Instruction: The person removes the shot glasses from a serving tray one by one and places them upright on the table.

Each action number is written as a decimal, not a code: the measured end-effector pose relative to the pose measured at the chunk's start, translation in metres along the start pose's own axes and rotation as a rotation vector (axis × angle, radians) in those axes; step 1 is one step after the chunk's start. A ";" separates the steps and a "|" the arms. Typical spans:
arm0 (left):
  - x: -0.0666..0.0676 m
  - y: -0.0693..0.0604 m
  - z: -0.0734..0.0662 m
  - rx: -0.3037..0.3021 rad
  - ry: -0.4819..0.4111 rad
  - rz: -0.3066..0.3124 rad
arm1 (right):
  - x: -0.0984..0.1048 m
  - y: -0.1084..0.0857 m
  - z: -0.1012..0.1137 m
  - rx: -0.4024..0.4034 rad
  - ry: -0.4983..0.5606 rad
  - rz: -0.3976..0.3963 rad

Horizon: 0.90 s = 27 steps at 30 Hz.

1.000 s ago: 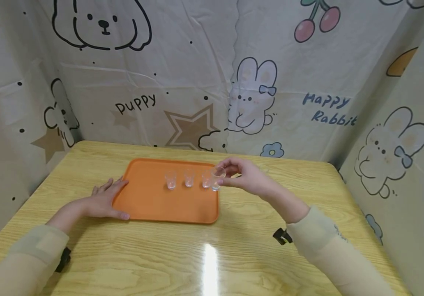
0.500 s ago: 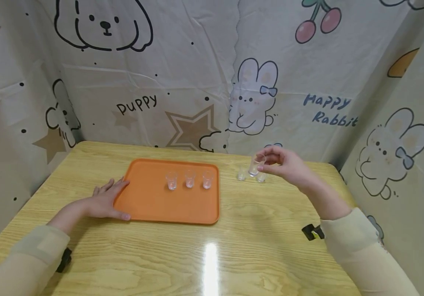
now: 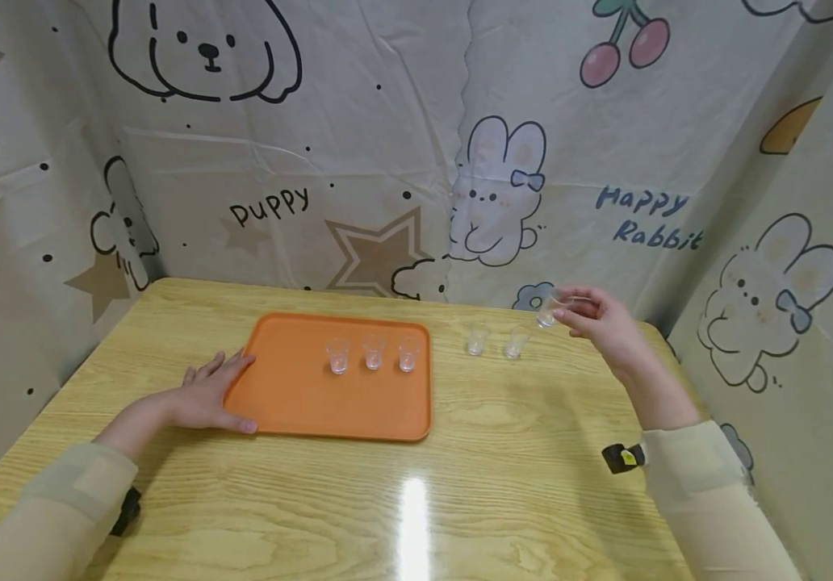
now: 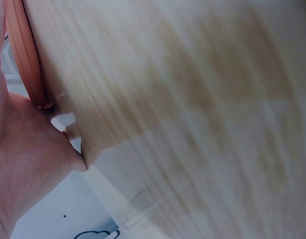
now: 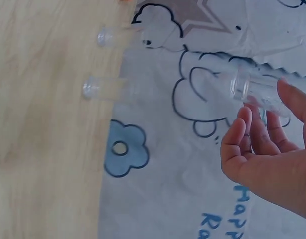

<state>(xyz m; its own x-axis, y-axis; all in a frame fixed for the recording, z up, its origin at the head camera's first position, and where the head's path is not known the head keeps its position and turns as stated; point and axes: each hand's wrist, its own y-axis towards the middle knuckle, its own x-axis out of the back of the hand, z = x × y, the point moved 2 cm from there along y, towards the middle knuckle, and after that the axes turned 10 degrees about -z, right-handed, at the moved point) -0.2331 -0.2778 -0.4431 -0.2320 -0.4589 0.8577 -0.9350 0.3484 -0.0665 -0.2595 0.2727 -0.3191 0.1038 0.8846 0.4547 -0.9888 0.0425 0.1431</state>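
A small clear shot glass [image 3: 546,313] is pinched between the thumb and fingers of my right hand [image 3: 601,323], held above the table's back right part. The right wrist view shows the same glass [image 5: 255,88] between thumb and fingertips. My left hand [image 3: 202,399] lies with spread fingers against the left edge of an orange tray [image 3: 300,403]. In the left wrist view the tray's rim [image 4: 28,59] runs beside that hand. Three shot glasses, among them the left one [image 3: 338,357], stand upright in a row on the tray.
Two more clear glasses stand on the wooden table [image 3: 504,484] right of the tray, one nearer it [image 3: 476,340] and one farther right [image 3: 514,344]. A patterned cloth [image 3: 387,145] hangs close behind the table's back edge and along both sides.
My right hand has carried the glass from the tray's right edge rightward, past the two glasses standing on the table. The left hand has stayed at the tray.
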 end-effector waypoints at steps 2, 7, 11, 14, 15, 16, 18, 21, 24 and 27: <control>0.000 0.000 0.000 0.001 0.002 -0.001 | 0.002 0.002 -0.009 -0.021 0.004 -0.041; 0.000 0.000 -0.001 0.002 0.007 0.001 | 0.002 0.006 -0.033 -0.103 0.005 -0.128; 0.000 0.000 0.000 0.000 0.007 -0.001 | -0.001 0.009 -0.051 -0.155 0.029 -0.167; 0.000 0.000 0.000 -0.003 0.005 -0.004 | -0.005 0.009 -0.063 -0.185 0.039 -0.192; 0.000 0.000 0.000 -0.003 0.005 -0.003 | -0.007 0.009 -0.066 -0.195 0.038 -0.199; -0.001 0.000 0.001 -0.003 0.006 -0.003 | -0.008 0.009 -0.069 -0.206 0.034 -0.202; -0.001 0.000 0.001 -0.003 0.003 -0.003 | -0.012 0.009 -0.075 -0.235 0.035 -0.215; -0.001 0.000 0.001 -0.001 -0.003 -0.003 | -0.018 0.011 -0.085 -0.275 0.022 -0.229; -0.001 0.000 0.002 0.000 -0.004 -0.003 | -0.022 0.012 -0.095 -0.313 0.021 -0.243; -0.001 0.000 0.002 0.000 0.002 -0.001 | -0.025 0.013 -0.104 -0.335 0.029 -0.248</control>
<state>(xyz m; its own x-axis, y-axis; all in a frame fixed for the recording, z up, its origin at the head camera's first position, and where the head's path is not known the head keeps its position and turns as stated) -0.2332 -0.2788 -0.4454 -0.2307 -0.4576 0.8587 -0.9352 0.3480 -0.0658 -0.2863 0.2992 -0.4200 0.3449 0.8412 0.4164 -0.9149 0.4005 -0.0513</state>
